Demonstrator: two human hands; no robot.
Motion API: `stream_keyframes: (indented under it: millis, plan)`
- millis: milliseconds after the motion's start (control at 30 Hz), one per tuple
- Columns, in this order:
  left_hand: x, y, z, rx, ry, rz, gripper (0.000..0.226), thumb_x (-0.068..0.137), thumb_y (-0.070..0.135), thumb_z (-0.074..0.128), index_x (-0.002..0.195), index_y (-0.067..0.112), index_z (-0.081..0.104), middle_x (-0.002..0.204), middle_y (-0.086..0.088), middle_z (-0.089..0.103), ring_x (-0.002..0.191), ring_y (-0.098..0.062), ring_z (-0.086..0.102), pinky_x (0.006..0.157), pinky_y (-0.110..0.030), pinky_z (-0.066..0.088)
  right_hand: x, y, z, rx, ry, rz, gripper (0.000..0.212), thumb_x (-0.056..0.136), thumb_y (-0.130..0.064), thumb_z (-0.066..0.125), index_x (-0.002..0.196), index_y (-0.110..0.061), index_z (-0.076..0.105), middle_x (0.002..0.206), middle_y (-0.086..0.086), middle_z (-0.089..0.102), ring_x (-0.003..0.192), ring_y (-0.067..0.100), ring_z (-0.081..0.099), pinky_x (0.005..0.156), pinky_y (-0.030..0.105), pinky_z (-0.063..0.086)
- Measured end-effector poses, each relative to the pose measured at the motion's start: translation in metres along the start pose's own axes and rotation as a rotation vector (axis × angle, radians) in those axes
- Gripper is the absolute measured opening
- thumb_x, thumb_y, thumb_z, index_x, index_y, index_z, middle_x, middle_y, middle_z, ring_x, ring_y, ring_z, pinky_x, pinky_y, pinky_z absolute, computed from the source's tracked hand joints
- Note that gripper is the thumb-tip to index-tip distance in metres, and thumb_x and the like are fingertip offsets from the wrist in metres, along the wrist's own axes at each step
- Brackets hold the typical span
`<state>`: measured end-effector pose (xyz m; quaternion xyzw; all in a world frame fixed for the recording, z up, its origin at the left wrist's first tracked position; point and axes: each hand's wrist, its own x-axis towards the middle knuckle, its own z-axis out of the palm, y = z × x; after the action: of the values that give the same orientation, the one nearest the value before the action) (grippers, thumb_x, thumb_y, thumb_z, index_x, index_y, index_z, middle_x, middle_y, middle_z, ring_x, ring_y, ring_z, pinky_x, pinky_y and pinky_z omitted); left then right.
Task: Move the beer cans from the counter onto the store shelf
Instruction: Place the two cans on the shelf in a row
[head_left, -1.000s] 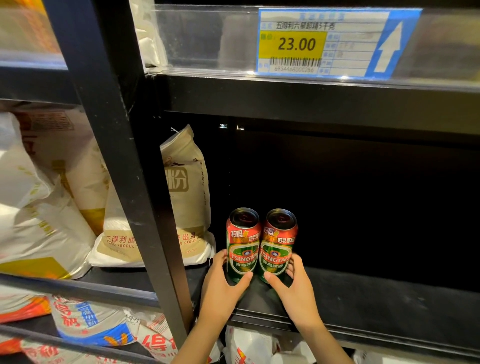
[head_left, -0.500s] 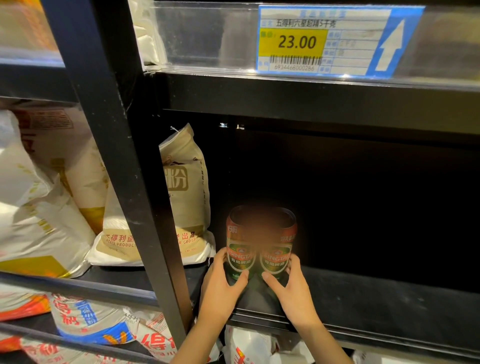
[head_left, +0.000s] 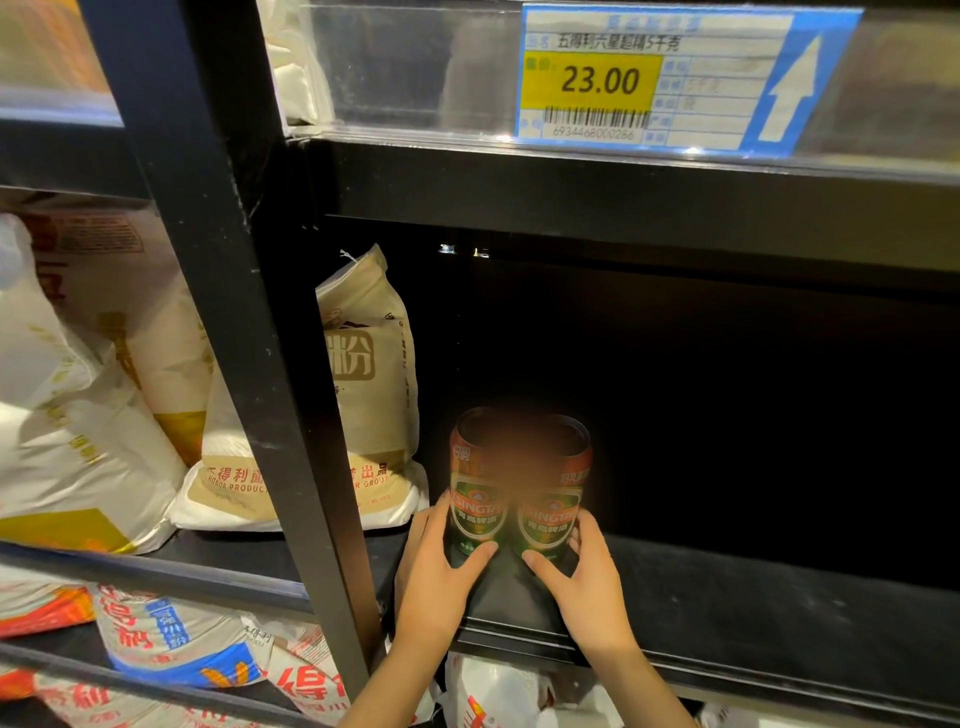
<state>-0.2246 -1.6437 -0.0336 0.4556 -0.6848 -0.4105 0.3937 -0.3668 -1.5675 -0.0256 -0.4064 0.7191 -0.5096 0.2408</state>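
Left hand (head_left: 441, 577) grasps the left can (head_left: 475, 499), right hand (head_left: 587, 577) the right can (head_left: 550, 512); slide both 2 back on the shelf (head_left: 753, 597) (upright, touching) before releasing each grip.

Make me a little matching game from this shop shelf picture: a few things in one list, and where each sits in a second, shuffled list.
Things
1. left can
2. right can
3. price label
4. beige flour bag

Places
A. on the clear strip at the edge of the shelf above
B. standing on the dark shelf, held by the right hand
C. leaning left of the cans, partly behind the black post
D. standing on the dark shelf, held by the left hand

Pairs: 1-D, 2-B, 3-A, 4-C
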Motion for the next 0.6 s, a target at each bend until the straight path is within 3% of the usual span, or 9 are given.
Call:
stream_keyframes:
  millis: [233,467,600]
  plan:
    - [0.0012,-0.0009,0.0022,-0.008,0.044,-0.042,0.066,0.077,0.029,0.075,0.134,0.027,0.042,0.119,0.017,0.049,0.111,0.000,0.046,0.090,-0.018,0.034,0.0021,-0.0041,0.0022,-0.012,0.041,-0.012,0.051,0.076,-0.013,0.077,0.112,-0.032,0.045,0.103,-0.023,0.054,0.091,-0.022,0.048,0.071,-0.003,0.038]
    - [0.0035,-0.0032,0.0043,0.008,0.058,-0.052,0.064,0.079,0.029,0.073,0.137,0.026,0.043,0.127,0.016,0.051,0.118,-0.003,0.046,0.099,-0.024,0.038,0.0057,-0.0059,0.0076,-0.035,0.067,-0.011,0.046,0.076,-0.017,0.077,0.110,-0.027,0.048,0.107,-0.013,0.058,0.098,-0.003,0.052,0.083,0.011,0.040]
    - [0.0066,-0.0038,0.0058,0.062,0.068,-0.037,0.062,0.080,0.035,0.071,0.136,0.027,0.045,0.129,0.014,0.055,0.119,-0.003,0.049,0.101,-0.031,0.044,0.0097,-0.0050,0.0090,-0.060,0.067,-0.010,0.040,0.078,-0.019,0.076,0.105,-0.027,0.048,0.102,-0.014,0.059,0.092,-0.004,0.054,0.081,0.014,0.042]
